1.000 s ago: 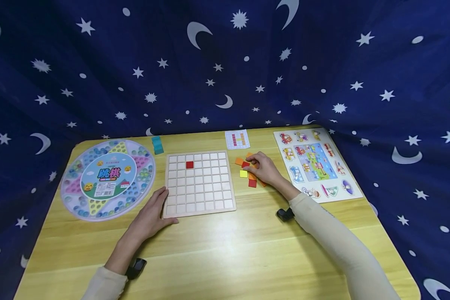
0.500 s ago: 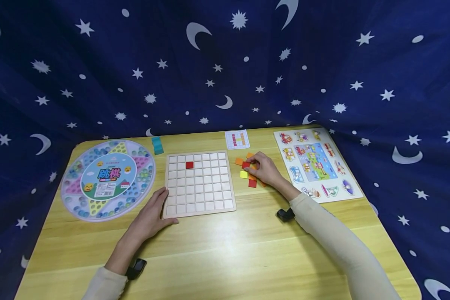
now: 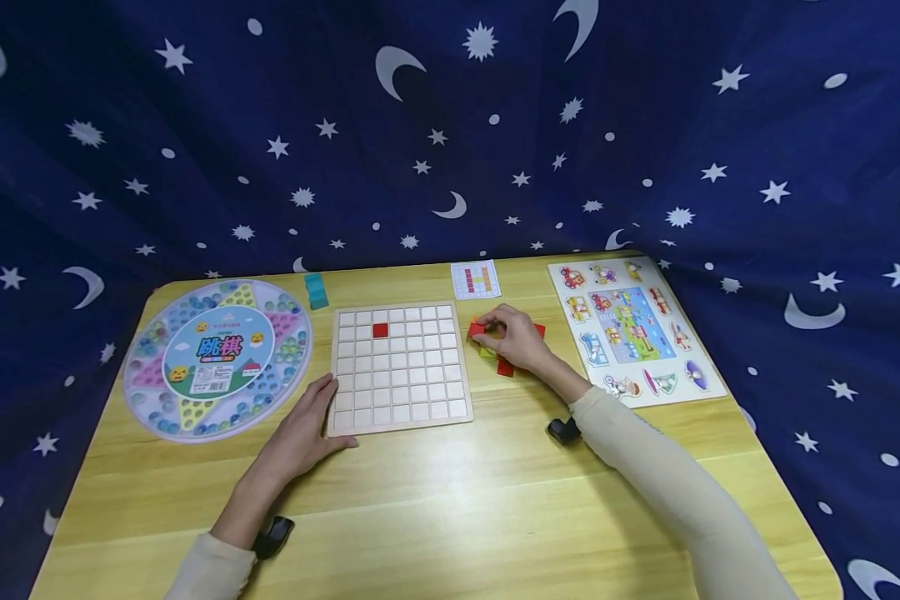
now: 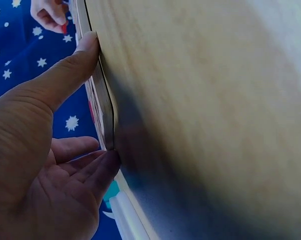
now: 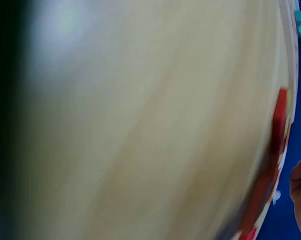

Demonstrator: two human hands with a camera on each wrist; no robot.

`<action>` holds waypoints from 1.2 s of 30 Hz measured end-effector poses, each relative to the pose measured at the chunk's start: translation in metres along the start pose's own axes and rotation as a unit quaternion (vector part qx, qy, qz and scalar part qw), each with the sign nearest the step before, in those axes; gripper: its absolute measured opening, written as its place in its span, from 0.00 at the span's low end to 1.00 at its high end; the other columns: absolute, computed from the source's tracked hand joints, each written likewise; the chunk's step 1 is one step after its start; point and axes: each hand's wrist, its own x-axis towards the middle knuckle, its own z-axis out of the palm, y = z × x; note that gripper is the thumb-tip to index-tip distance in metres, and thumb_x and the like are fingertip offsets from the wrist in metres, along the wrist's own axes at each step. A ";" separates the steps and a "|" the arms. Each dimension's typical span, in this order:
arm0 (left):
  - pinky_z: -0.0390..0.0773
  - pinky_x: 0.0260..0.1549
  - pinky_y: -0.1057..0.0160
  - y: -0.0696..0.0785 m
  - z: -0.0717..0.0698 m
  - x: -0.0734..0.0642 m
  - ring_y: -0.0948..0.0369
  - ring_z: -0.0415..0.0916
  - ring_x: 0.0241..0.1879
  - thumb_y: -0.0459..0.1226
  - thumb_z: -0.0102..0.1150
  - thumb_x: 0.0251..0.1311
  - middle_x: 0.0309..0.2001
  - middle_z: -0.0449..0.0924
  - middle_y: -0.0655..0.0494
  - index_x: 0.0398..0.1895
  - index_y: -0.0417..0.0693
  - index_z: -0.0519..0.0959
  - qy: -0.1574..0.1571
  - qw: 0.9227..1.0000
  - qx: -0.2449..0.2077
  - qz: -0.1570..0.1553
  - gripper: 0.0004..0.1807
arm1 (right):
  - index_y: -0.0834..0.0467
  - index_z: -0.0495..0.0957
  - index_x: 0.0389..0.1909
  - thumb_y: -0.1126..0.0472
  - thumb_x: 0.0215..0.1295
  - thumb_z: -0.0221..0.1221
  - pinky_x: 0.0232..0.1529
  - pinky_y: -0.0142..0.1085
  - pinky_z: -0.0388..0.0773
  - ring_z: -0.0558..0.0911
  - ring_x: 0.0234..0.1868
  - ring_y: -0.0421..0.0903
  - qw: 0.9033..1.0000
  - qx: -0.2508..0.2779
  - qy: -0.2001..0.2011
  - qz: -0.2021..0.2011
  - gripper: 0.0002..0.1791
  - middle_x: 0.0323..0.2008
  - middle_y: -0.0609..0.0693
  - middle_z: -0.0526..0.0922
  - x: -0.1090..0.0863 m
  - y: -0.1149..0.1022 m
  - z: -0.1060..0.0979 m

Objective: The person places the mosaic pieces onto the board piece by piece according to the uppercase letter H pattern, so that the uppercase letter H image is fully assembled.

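**Right hand (image 3: 517,337) pinching a red tile (image 3: 477,330) beside the grid board (image 3: 401,375)**

On the left of the surface (image 3: 450,508), a round game set (image 3: 220,321) is displaying two large characters, 跳棋, in blue and pink across its central disc. Finer print is running above them, and a white label (image 3: 212,380) is sitting below; both are too small to read. Beyond the board, a paper card (image 3: 476,279) is showing a printed grid with a red column at left, an orange one at right and yellow between them.

The grid board is lying flat in the middle of the surface, pale and wooden, with rows of square cells inside a plain rim. A single red square (image 3: 380,330) is filling a cell in the second row from the far edge, third from the left.

The left hand (image 3: 296,442) is spreading its thumb and fingers wide around the board's near left corner, touching the edges rather than gripping them. The right hand is closing its thumb and fingertips on the red tile, just beside the board's right edge, and is partly covering a pile of tiles (image 3: 505,367) in red and yellow.

Farther right, a picture puzzle (image 3: 637,333) is showing vehicles around a central scene; teal pieces (image 3: 316,292) are lying near the far edge, between the game set and the board.
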 end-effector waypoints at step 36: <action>0.67 0.65 0.43 -0.002 -0.001 0.001 0.40 0.59 0.70 0.49 0.76 0.47 0.74 0.53 0.37 0.75 0.34 0.54 0.014 1.000 0.002 0.008 0.57 | 0.58 0.85 0.42 0.57 0.58 0.70 0.34 0.28 0.71 0.74 0.34 0.41 0.992 0.033 -0.096 -0.068 0.13 0.37 0.49 0.81 0.054 -0.082 0.096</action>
